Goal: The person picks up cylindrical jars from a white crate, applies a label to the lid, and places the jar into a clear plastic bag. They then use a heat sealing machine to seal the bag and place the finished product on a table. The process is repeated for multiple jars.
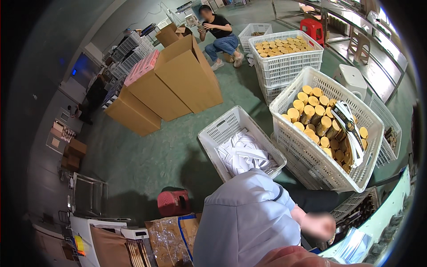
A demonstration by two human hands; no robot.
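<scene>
My left arm, in a pale blue-grey sleeve (242, 216), rises from the lower edge and bends toward the right. At its end my left hand (318, 227) is blurred, so neither its fingers nor anything in them can be made out. Closest to it are a crate of dark packages (356, 216) and clear plastic packets (354, 245) on a pale table (391, 209). My right hand does not show clearly anywhere. Beyond the sleeve sits a white crate (209, 138) of folded white paper strips (244, 151).
A tall white crate (284, 127) holds gold-topped cylinders (318, 111) and a bundle of printed strips (349, 129). Farther back stand stacked crates (289, 66) and large cardboard boxes (187, 73). Another person (218, 33) squats behind the boxes. A red stool (173, 202) is lower left.
</scene>
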